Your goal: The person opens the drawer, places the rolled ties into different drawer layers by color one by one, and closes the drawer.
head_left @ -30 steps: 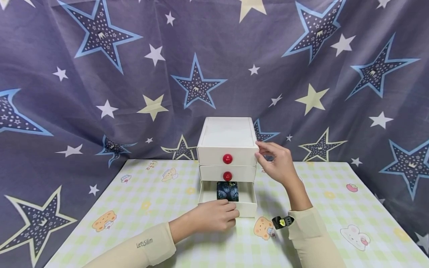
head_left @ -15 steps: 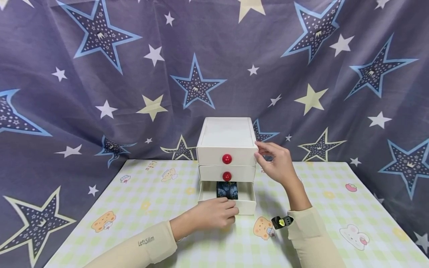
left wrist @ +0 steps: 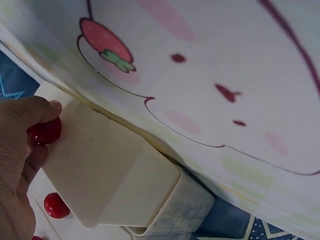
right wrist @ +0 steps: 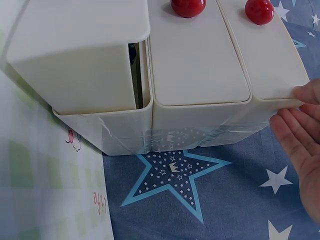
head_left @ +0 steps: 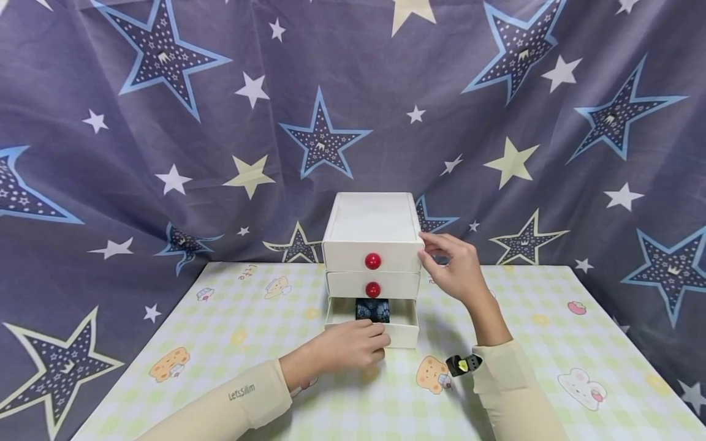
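A white three-drawer storage box [head_left: 375, 217] stands at the table's far side. Its bottom drawer [head_left: 405, 335] is pulled partly out. In that drawer lies a dark blue patterned thing [head_left: 372, 310], its kind unclear and its front part covered by the drawer front. My left hand [head_left: 350, 346] pinches the bottom drawer's red knob [left wrist: 47, 131] between thumb and fingers, as the left wrist view shows. With my right hand [head_left: 452, 266] I hold the box's upper right front corner. In the right wrist view the thumb [right wrist: 307, 93] touches the front and the fingers lie along the side.
Two more red knobs [head_left: 372, 261] mark the closed upper drawers. Under everything is a table with a green checked cloth [head_left: 237, 324] with cartoon prints. Behind the box hangs a dark curtain [head_left: 220, 122] with stars. A black strapped item [head_left: 463, 365] sits by my right cuff.
The bottom drawer has slid a little further into the box, with my left hand moving forward along with it. My right hand stays on the corner.
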Demonstrator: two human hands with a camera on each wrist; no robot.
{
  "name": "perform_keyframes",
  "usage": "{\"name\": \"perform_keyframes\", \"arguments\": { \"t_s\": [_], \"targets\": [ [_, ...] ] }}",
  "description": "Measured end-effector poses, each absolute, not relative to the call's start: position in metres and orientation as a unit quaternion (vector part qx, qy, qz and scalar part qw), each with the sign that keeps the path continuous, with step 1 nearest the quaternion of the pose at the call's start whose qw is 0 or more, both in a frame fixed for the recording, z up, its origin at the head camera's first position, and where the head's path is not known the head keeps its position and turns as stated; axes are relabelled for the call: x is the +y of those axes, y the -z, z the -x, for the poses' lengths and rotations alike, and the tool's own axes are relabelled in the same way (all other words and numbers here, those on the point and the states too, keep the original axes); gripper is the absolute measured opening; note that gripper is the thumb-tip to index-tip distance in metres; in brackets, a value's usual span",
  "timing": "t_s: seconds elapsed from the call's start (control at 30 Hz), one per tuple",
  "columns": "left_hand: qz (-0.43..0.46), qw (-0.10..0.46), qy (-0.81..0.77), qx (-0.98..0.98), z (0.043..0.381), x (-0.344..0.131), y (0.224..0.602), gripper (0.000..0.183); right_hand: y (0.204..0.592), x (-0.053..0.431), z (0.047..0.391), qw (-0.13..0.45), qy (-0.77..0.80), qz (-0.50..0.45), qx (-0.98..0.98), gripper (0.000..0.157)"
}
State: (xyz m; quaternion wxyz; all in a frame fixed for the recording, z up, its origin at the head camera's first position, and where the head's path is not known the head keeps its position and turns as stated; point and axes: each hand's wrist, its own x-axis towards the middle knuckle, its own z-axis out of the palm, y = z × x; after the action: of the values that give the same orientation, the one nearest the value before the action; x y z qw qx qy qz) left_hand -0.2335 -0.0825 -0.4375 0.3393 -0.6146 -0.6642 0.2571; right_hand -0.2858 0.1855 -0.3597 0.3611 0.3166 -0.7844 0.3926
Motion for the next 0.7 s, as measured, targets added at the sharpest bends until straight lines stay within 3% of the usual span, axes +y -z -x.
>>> {"name": "perform_keyframes", "arguments": {
  "t_s": [0.7],
  "targets": [
    [0.597, 0.317, -0.267, -0.687, 0.2423, -0.0814, 0.4385, 0.011, 0.3597, 0.1852, 0.2850, 0.361, -0.388, -0.314, -0.788, 0.034]
  ]
}}
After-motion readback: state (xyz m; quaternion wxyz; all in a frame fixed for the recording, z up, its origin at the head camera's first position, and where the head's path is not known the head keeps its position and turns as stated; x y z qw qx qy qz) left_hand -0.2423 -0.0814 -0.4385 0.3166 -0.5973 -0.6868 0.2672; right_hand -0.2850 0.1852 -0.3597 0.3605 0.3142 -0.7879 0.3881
